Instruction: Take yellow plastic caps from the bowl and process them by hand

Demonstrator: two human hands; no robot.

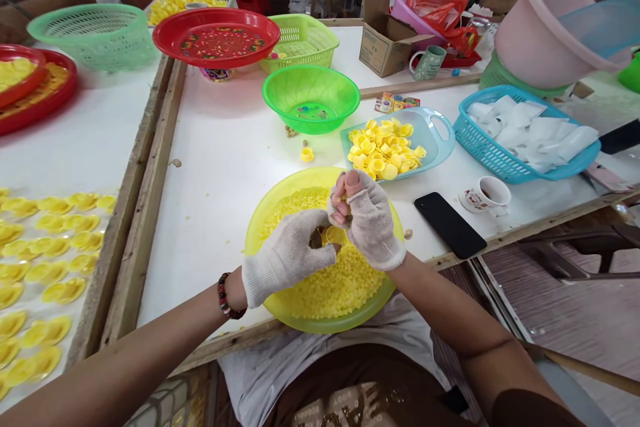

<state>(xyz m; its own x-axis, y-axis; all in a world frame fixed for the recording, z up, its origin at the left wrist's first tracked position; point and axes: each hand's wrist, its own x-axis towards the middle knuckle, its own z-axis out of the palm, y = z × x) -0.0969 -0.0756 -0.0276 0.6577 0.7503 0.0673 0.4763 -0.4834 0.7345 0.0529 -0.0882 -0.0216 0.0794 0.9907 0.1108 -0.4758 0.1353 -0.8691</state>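
Observation:
Both hands wear pale fingerless gloves and are over a yellow basin (254,230) filled with small yellow pellets (345,287). My left hand (293,250) is closed on a small yellow plastic cup (335,235), gripping it between thumb and fingers. Just above that cup is my right hand (367,217), its fingers curled in and the thumb pressed against them. Whatever lies inside that grip is hidden. Behind the basin, a light blue tray (440,137) bears a pile of similar yellow cups (383,147). A single yellow cup (307,154) stands on the white table.
A green bowl (310,97), red tray (215,33) and blue basket (525,170) of white pieces stand farther back. To the right lie a black phone (450,223) and a mug (485,195). Flat yellow pieces (50,273) line the left table beyond a wooden edge (145,213).

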